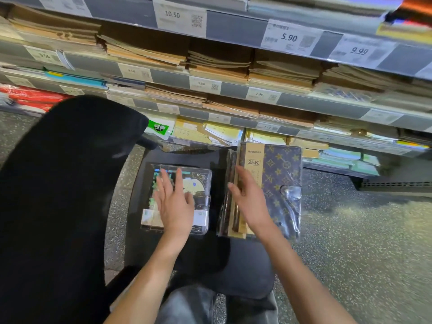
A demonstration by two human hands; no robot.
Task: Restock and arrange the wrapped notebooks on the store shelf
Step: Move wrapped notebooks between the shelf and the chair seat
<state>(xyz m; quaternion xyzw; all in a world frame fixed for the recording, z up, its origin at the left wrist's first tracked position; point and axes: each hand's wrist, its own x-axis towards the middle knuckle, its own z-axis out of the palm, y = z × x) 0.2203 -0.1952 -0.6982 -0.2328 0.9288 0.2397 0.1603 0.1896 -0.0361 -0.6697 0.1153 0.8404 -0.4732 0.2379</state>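
**Two flat hands over wrapped notebooks on a dark seat**

The left hand (174, 203) lies with straight, spread fingers on a clear-wrapped notebook (177, 197) whose cover shows a pale cartoon picture on black. The hand presses on it from above and holds nothing. The right hand (251, 199) is also flat, fingers straight and close together, its palm side against the left edge of a stack of wrapped brown notebooks (264, 190). The fingers are not curled round the stack; they only touch it.

The top notebook of that stack has a dark brown cover with a gold monogram pattern, a snap clasp (285, 190) at its right edge and a tan paper band (253, 160) printed "25K". The plastic wrap is loose and shiny around it. The spines of the lower notebooks show just beside the right hand's fingers.

Both the single notebook and the stack rest side by side, near but apart, on a dark padded seat (219, 258). A black rounded shape (58, 195), perhaps a chair back, fills the left of the view.

Beyond the seat stands the store shelf (257, 29), several tiers deep, with stacks of kraft-brown notebooks (219, 66) and price tags (289, 37) reading 10.50, 5.90 and 9.99. The lowest tier holds yellow and green packs (222, 133). The speckled grey floor (362, 242) spreads to the right.
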